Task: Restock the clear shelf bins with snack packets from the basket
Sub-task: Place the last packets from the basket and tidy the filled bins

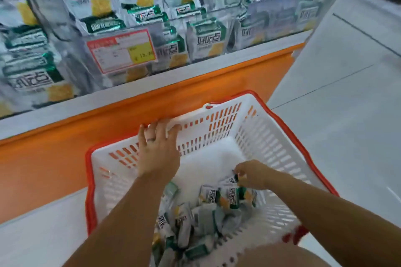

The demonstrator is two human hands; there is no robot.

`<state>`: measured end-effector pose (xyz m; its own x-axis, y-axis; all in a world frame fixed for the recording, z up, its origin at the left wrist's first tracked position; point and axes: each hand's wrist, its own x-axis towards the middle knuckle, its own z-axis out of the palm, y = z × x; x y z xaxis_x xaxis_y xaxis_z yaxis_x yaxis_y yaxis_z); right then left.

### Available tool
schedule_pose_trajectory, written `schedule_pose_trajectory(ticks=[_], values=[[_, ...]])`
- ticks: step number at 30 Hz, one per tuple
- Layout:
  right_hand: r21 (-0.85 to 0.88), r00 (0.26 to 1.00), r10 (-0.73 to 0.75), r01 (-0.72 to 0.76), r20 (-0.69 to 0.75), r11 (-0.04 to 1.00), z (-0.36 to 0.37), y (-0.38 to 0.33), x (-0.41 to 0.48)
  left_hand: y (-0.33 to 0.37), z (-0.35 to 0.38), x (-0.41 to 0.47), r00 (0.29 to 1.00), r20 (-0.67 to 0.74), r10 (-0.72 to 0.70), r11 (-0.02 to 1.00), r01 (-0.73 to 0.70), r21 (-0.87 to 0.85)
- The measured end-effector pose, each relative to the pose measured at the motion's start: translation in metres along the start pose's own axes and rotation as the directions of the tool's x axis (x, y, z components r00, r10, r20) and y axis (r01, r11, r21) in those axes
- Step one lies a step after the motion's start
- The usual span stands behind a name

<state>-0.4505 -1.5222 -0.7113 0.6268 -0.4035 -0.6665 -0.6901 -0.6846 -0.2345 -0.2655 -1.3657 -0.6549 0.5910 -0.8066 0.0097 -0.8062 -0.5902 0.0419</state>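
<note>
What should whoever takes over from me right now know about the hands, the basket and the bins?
Left hand: grips the far rim of the basket.
Right hand: fingers pinch a snack packet inside the basket, not yet lifted out.
Done: the clear bins already hold many packets.
Left: a pile of packets lies in the basket, to go into the bins.

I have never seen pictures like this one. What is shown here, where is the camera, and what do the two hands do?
There is no machine here: a person works with bare hands. The one picture comes from a camera worn on the head, looking down. The left hand grips the far rim of a white basket. The right hand pinches one packet from the heap inside. Behind stand clear bins, holding packets of the same kind, with a price tag in front.
</note>
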Motion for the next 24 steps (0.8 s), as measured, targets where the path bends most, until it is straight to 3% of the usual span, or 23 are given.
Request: schedule_pose_trajectory(ticks=[3, 11, 16, 18, 19, 21, 23, 24], values=[[-0.031, 0.995, 0.03, -0.027, 0.09, 0.999, 0.027, -0.003, 0.018, 0.006, 0.006, 0.004, 0.999, 0.023, -0.022, 0.999, 0.022, 0.025], [-0.067, 0.996, 0.012, -0.006, 0.092, 0.998, 0.046, -0.017, 0.028, 0.01, 0.012, 0.009, 0.996, 0.057, -0.063, 0.997, 0.06, 0.05], [0.099, 0.995, -0.088, 0.093, -0.052, 0.991, -0.004, -0.029, -0.005, 0.017, -0.014, 0.014, 0.964, 0.245, -0.104, 0.994, 0.104, 0.015], [0.138, 0.981, -0.154, 0.17, -0.119, 0.976, -0.036, -0.033, -0.027, 0.021, -0.032, 0.015, 0.935, 0.345, -0.077, 0.988, 0.117, -0.097], [0.154, 0.97, -0.189, 0.213, -0.153, 0.965, -0.053, -0.036, -0.04, 0.022, -0.045, 0.016, 0.911, 0.411, -0.029, 0.96, 0.141, -0.244], [0.18, 0.942, -0.256, 0.296, -0.219, 0.938, -0.085, -0.043, -0.066, 0.024, -0.079, 0.013, 0.828, 0.543, 0.141, 0.808, 0.221, -0.547], [0.154, 0.911, -0.31, 0.359, -0.272, 0.92, -0.113, -0.053, -0.093, 0.027, -0.118, 0.006, 0.755, 0.576, 0.313, 0.73, 0.196, -0.654], [0.137, 0.893, -0.335, 0.388, -0.302, 0.911, -0.126, -0.059, -0.107, 0.028, -0.134, 0.002, 0.752, 0.553, 0.358, 0.728, 0.146, -0.67]])
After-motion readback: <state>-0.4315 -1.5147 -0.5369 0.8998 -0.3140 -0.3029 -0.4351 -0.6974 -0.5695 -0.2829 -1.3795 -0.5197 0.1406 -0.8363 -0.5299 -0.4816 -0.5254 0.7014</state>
